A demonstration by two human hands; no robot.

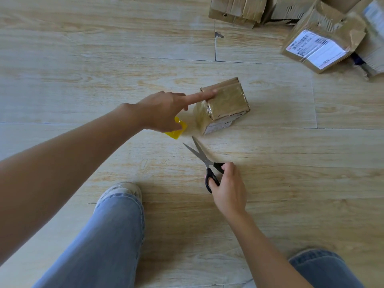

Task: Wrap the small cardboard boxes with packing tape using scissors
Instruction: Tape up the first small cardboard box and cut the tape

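Observation:
A small cardboard box (226, 102), glossy with clear tape, lies on the wooden floor (83, 48). My left hand (164, 111) presses its index fingertip on the box's top left edge while the other fingers hold a yellow tape dispenser (176, 129) just left of the box. A stretch of clear tape (197, 117) seems to run from the dispenser to the box's near face. My right hand (228, 188) grips black-handled scissors (203, 161), blades apart and pointing up toward the tape, just below the box.
Several worn cardboard boxes (324, 48), some with white shipping labels, are piled at the top right. My two legs in blue jeans (108, 235) and a grey shoe (122, 190) occupy the lower part of the view.

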